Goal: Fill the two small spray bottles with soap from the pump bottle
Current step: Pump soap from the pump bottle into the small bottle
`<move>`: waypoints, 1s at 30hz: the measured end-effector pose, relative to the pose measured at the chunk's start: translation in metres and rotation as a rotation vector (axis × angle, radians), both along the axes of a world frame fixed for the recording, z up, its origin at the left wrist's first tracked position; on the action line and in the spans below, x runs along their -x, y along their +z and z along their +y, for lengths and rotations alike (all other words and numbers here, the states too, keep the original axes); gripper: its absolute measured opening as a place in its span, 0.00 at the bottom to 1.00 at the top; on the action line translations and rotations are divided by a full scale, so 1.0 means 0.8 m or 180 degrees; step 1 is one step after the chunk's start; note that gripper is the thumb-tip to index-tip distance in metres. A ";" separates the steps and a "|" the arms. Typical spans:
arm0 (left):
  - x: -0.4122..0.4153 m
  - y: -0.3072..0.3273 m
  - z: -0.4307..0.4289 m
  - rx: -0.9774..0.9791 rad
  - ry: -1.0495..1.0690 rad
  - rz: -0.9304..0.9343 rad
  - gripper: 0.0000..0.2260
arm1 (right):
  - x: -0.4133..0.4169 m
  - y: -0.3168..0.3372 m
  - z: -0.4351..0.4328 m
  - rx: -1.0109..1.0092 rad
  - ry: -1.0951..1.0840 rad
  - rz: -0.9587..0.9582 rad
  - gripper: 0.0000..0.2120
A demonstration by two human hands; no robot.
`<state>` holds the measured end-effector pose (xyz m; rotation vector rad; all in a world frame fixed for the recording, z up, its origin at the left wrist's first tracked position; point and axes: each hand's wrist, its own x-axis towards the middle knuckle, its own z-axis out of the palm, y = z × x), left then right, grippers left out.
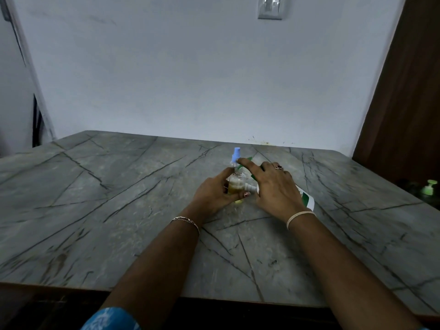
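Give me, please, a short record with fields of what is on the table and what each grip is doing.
surface: grey veined stone table
left grip: holds the small clear spray bottle, upright, uncapped, part full of yellowish liquid
right grip: lies over the white pump bottle, index finger stretched toward the green nozzle; hold unclear
blue spray head: just behind the held bottle, its own bottle mostly hidden
far right: green pump top, in shadow

Spray bottle (235,184) on table (119,198) ctr, L hand (210,191) at its L, pump bottle (307,198) just R under R hand (273,186).
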<state>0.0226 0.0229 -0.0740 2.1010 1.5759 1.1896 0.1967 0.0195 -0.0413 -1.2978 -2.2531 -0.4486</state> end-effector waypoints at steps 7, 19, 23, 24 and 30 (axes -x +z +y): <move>0.001 -0.004 0.005 0.0025 0.0020 -0.0028 0.33 | 0.007 0.001 0.000 -0.0005 -0.0058 0.0087 0.37; 0.003 -0.004 0.006 -0.0018 0.0051 -0.0010 0.34 | 0.004 0.000 -0.001 0.0052 -0.0028 0.0075 0.38; 0.003 -0.003 0.006 0.0038 -0.0007 -0.0080 0.32 | 0.005 0.002 -0.001 0.0065 -0.0028 0.0062 0.38; 0.003 -0.003 0.007 0.0051 -0.0010 -0.0087 0.32 | 0.006 0.002 -0.001 0.0069 -0.0029 0.0071 0.38; 0.003 -0.004 0.007 0.0037 0.0011 -0.0051 0.34 | 0.012 0.003 0.000 -0.0012 -0.0041 0.0123 0.36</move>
